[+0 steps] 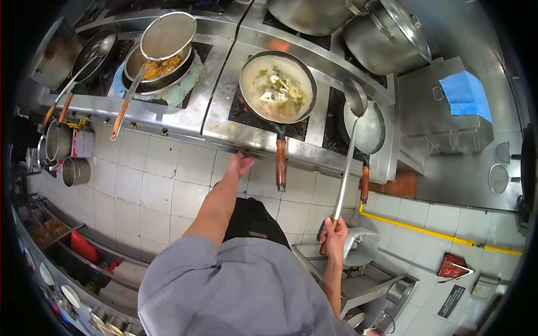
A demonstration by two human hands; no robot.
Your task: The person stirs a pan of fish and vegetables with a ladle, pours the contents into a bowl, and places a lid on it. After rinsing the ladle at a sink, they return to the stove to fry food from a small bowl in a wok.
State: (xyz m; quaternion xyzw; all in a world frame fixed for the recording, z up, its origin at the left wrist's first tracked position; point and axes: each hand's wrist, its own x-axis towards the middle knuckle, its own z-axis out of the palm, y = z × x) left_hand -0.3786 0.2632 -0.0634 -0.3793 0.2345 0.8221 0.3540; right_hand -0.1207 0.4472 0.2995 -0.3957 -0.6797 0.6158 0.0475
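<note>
Strainer [168, 35], wooden handle pointing toward 7 o'clock, lies over a metal bowl [134, 61] holding orange-brown food [161, 68], at 11 o'clock from the body. Beyond it, between 10 and 11, sits a dark pan [88, 60]. Next comes the left hand [241, 163], stretched toward 12 at the front edge of the stove [219, 126]; the palm looks partly turned up, but the fingertips are too obscured to tell whether they pinch a control or touch anything. The broad pan [314, 96] of cloudy liquid with greens [278, 92] stands at 12 o'clock from the body, at 1 from the left hand. Its wooden handle [281, 165] juts over the stove edge toward 6, at 3 o'clock from the left hand, which is nearer to it than the right hand [335, 238]. The right hand is wrapped round the grip of a long ladle [347, 166], whose shaft slants toward 1 o'clock, its bowl [355, 97] overlapping the rim of a smaller pan [371, 130]; contact there is unclear. That second pan and the slanting shaft bound the right side, with large pots [385, 45] behind at 1 and a blue cloth [465, 95] at 2.
</note>
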